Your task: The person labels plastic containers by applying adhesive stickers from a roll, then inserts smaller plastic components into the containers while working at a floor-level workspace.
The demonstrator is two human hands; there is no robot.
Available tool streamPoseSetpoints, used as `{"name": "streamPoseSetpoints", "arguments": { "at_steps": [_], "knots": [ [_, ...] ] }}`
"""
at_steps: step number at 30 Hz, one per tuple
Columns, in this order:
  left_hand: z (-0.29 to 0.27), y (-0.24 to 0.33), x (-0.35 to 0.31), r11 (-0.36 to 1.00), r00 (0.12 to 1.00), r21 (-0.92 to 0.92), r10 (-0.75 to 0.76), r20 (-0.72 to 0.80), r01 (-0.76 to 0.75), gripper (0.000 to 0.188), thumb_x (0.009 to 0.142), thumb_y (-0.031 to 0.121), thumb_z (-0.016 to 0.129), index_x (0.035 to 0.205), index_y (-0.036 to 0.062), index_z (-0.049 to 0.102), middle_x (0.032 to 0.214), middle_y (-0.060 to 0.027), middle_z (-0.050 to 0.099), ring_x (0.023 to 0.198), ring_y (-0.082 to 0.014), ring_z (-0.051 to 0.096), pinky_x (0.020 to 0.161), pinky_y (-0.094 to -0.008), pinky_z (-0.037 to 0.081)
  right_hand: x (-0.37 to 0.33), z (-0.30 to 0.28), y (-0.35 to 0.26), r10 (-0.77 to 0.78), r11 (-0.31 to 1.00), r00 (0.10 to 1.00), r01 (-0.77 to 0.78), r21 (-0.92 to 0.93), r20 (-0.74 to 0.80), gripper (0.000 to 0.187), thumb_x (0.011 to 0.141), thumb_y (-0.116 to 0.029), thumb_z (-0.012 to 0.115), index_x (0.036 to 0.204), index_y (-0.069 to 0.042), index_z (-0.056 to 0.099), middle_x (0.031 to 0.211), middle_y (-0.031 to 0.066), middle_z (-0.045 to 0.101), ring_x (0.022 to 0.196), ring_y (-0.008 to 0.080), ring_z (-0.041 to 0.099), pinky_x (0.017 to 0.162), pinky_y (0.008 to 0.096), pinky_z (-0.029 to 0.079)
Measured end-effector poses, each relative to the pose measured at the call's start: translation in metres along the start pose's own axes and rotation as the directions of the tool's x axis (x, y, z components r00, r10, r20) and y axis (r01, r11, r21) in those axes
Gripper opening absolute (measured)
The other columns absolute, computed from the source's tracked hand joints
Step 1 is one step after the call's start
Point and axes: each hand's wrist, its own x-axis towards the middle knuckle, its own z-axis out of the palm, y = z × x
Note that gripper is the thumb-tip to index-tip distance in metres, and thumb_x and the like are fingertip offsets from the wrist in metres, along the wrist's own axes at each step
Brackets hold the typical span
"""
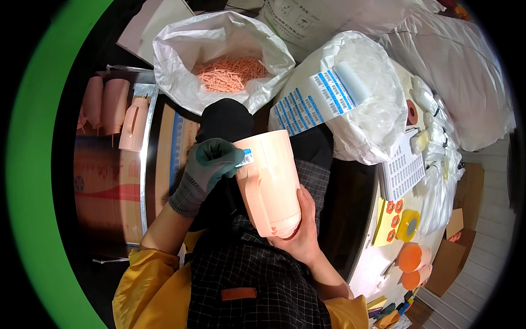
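We've got the peach jug point(280, 170) tilted over our checked apron point(219, 285), right hand point(302, 236) cupped round its near end. Gloved left hand point(212, 162) seems to be pinching the sticker point(247, 157) at the far left; we'd hold steady, smoothing from one edge.

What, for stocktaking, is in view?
Jug: one, peach, centre
Label: one, blue-white, by jug
Vessels: at least three, pink, left
Open sack: one, white, top
Sticks: many, peach, in sack
Label strip: one, blue-white, upper right
Bags: several, white, top
Printed sheets: stack, white, right
Sticker sheet: one, yellow, right
Tape roll: one, yellow, right
Cylinders: two, orange, right
Cartons: several, brown, both sides
Left hand: one, grey-gloved, at label
Right hand: one, bare, on jug
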Motion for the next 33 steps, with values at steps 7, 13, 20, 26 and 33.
{"name": "streamPoseSetpoints", "arguments": {
  "at_steps": [7, 13, 20, 26, 33],
  "knots": [
    [-0.004, 0.012, -0.01, 0.799, 0.987, 0.597, 0.14, -0.077, -0.067, 0.016, 0.089, 0.012, 0.082, 0.094, 0.0009, 0.071, 0.081, -0.0022, 0.069, 0.07, -0.0151, 0.064, 0.064, -0.0295, 0.052, -0.002, 0.018, -0.012, -0.049, 0.993, 0.998, 0.045, -0.108, -0.03, 0.114, 0.065, -0.024, 0.098, 0.157, -0.008, 0.031, 0.158, 0.0281, 0.03, 0.139, 0.0466, 0.047, 0.11, 0.05, 0.049],
    [-0.022, -0.026, -0.012, 0.451, 0.822, 0.753, 0.532, 0.204, -0.479, 0.066, 0.093, 0.016, 0.076, 0.15, 0.0015, 0.046, 0.146, -0.0198, 0.053, 0.131, -0.0341, 0.055, 0.109, -0.0407, 0.046, 0.002, -0.025, 0.02, 0.096, 0.772, 0.985, -0.163, 0.614, 0.141, 0.121, 0.064, -0.022, 0.098, 0.162, -0.003, 0.03, 0.158, 0.0224, 0.041, 0.148, 0.0322, 0.042, 0.12, 0.044, 0.038],
    [-0.032, -0.07, -0.046, 0.89, 0.924, 0.408, -0.312, 0.22, 0.203, 0.042, 0.113, 0.028, 0.048, 0.143, -0.0006, 0.053, 0.135, -0.0114, 0.064, 0.124, -0.0207, 0.059, 0.103, -0.0347, 0.048, 0.048, -0.099, 0.008, 0.016, 0.88, 0.983, 0.072, 0.469, -0.182, 0.06, 0.096, -0.031, 0.068, 0.145, 0.001, 0.055, 0.142, 0.0148, 0.06, 0.133, 0.0242, 0.055, 0.112, 0.038, 0.041],
    [0.044, -0.008, -0.04, 0.168, 0.859, 0.851, 0.23, 0.457, -0.498, 0.063, 0.091, 0.027, 0.072, 0.145, 0.0016, 0.051, 0.145, -0.0215, 0.054, 0.13, -0.0351, 0.054, 0.11, -0.0447, 0.043, 0.093, -0.046, 0.035, 0.356, 0.84, 0.859, -0.123, 0.528, -0.368, 0.035, 0.099, -0.03, 0.06, 0.101, 0.002, 0.075, 0.091, 0.0175, 0.074, 0.087, 0.0294, 0.07, 0.082, 0.0388, 0.055],
    [0.083, -0.038, 0.019, 0.555, 0.862, 0.659, 0.325, 0.389, -0.507, 0.103, 0.079, 0.018, 0.083, 0.162, -0.002, 0.024, 0.164, -0.022, 0.032, 0.151, -0.0342, 0.034, 0.124, -0.0434, 0.028, 0.062, -0.076, 0.055, 0.124, 0.99, 0.749, -0.045, 0.137, -0.651, 0.036, 0.098, -0.032, 0.068, 0.116, -0.002, 0.074, 0.115, 0.0187, 0.075, 0.092, 0.0309, 0.074, 0.087, 0.0412, 0.057]
  ]
}}
